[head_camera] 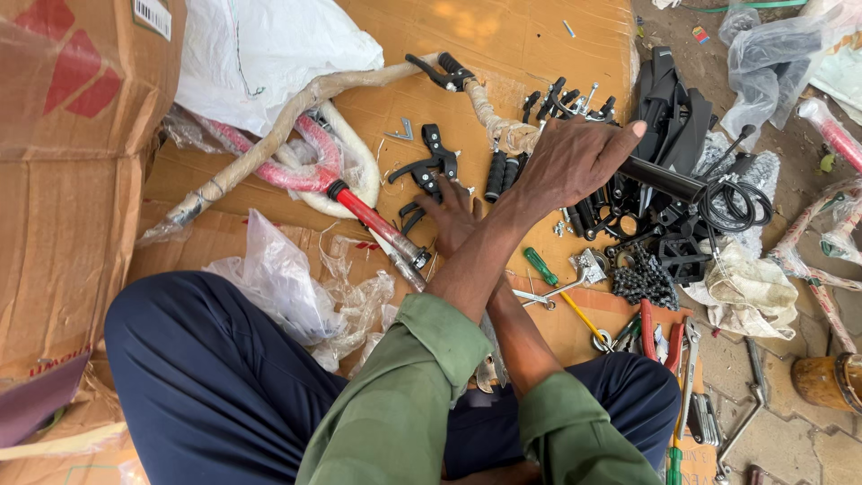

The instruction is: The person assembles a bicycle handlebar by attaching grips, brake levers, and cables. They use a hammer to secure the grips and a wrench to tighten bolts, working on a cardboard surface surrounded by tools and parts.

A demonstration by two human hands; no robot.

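Black tube (660, 178) lies at the right of the cardboard sheet (503, 45) among black bicycle parts; left hand (570, 157), crossed over the other forearm, rests on its near end, fingers spread, not clenched. Right hand (453, 216) lies flat and released by the black brake levers (431, 162). Green-handled screwdriver (541, 267) just beside the forearms.

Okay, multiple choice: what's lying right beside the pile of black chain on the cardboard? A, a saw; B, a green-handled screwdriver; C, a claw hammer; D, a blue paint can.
B: the green-handled screwdriver lies on the cardboard just left of the black chain.
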